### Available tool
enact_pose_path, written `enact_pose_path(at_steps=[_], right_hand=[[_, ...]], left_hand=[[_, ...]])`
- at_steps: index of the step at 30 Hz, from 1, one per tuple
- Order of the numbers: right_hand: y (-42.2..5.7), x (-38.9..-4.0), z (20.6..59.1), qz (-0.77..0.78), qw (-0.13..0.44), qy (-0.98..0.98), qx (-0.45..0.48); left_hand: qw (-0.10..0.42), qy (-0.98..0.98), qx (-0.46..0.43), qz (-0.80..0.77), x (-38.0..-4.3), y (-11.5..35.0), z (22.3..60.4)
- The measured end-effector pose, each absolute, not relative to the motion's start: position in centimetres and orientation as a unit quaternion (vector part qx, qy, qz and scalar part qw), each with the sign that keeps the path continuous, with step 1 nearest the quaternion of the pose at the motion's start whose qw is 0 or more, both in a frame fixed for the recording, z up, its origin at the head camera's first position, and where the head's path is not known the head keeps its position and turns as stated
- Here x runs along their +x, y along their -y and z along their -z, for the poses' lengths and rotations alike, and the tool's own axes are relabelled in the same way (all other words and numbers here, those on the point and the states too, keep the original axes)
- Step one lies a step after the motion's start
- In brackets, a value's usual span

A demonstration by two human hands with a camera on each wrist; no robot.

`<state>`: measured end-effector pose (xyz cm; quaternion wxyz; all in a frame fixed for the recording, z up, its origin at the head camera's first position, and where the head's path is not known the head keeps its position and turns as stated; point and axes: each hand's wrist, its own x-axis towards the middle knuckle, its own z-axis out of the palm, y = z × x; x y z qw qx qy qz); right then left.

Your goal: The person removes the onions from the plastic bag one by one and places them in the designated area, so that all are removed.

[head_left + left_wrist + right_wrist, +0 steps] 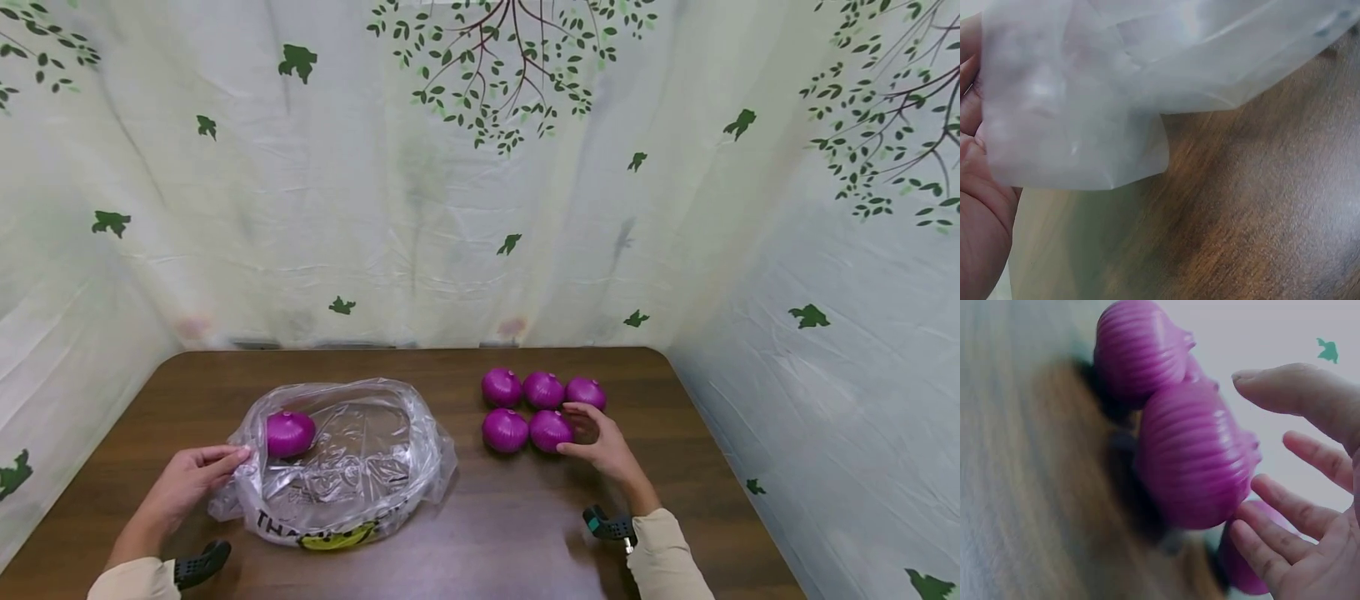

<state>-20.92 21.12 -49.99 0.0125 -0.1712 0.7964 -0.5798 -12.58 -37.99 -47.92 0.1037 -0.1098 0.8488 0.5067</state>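
A clear plastic bag (405,507) with black lettering and a yellow print lies with its mouth spread wide. Inside, toward its left side, sits a purple onion (291,434). My left hand (182,482) pinches the bag's left rim between thumb and fingers; the left wrist view shows the thin plastic (1072,100) hanging over those fingers. On the right, my right hand (609,450) reaches around the front right onion (550,432) of a group, its thumb and fingers spread. In the right wrist view the fingers (1272,540) are extended close beside that onion (1194,456), not curled round it.
Several purple onions stand in two rows, with a back row (543,390) and a front left onion (505,431). All rest on a brown wooden table (480,533). Pale curtains (450,275) with leaf prints surround the table's back and sides.
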Motion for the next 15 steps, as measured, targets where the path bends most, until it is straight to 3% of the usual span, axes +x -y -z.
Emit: enact_pose_path(at_steps=[7, 15], right_hand=[[-20.7, -20.5, 48.0, 0.557, -0.001, -0.813, -0.17], [-18.8, -20.7, 45.8, 0.561, 0.026, -0.799, -0.213]], left_hand=[[0.101, -0.848, -0.099, -0.51, -12.5, 37.9, 47.7], [0.083, -0.838, -0.096, -0.531, -12.4, 38.2, 47.9]])
